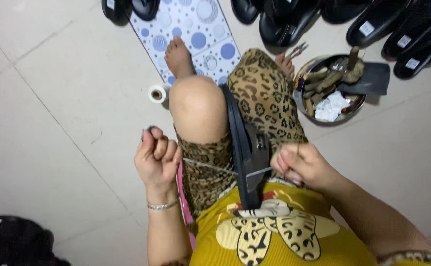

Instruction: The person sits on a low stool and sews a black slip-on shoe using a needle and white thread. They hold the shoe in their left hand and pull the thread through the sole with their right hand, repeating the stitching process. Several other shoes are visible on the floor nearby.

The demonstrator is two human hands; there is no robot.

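Our fingers are curled shut on both sides: the left hand [157, 156] is a closed fist pinching one end of a pale thread [210, 166], with a small dark object, perhaps a tool handle, poking above the knuckles, and the right hand [301, 165] is closed on the other end, so the thread runs taut between them. It seems held tight this way to draw a stitch firm. From largest to smallest, we see a pale tiled floor [53, 98] under us, then our leopard-print trousers [262, 98] and yellow shirt [274, 231]. A black sandal sole [247, 157] stands on edge, clamped between our knees, likely so both hands stay free; the thread passes through its edge. Ahead, a white mat with blue circles [196, 29] lies under our bare foot [178, 56]. More black sandals [373, 22] are lined along the top edge, some bearing small white tags. To the right, within reach, sits a round metal bowl [301, 98] of tools and crumpled white scraps, with small red-handled pliers [298, 49] just beside it. A small white spool [157, 93] rests near our left knee.
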